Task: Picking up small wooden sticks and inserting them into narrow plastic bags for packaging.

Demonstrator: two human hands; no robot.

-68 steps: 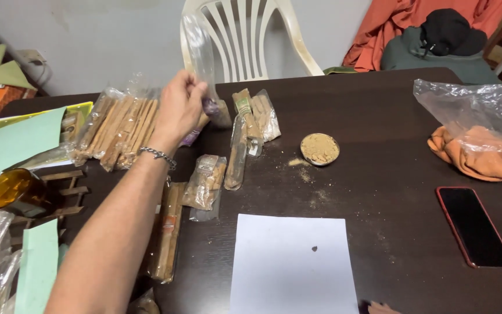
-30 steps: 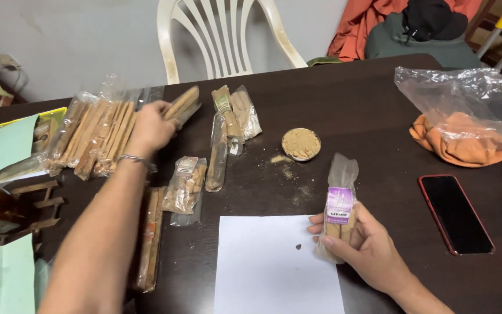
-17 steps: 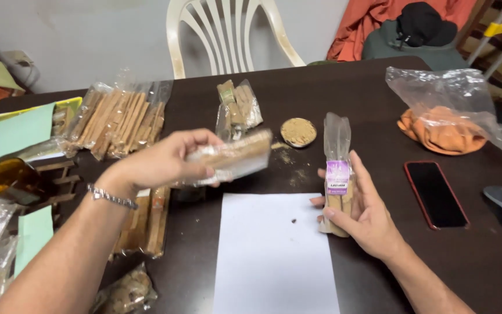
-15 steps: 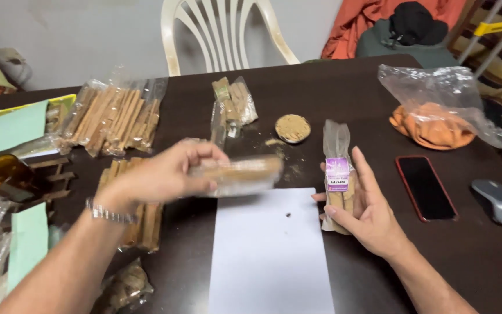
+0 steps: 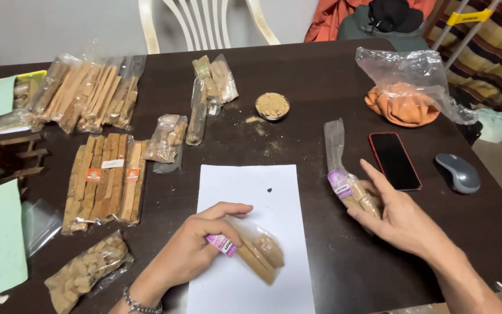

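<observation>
Left hand [image 5: 190, 253] grips a stick packet [image 5: 251, 250] flat on the white paper [image 5: 251, 203]; right hand [image 5: 399, 218] clasps another packet [image 5: 350, 189] on the tabletop [image 5: 321, 75]. Best kept low, label up.

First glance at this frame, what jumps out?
The white paper sheet at the near centre of the dark table, where the left hand holds a clear packet of wood sticks with a pink label. The right hand holds a purple-labelled stick packet just right of the sheet, beside a black phone. To the left lie rows of bagged wood sticks.
</observation>
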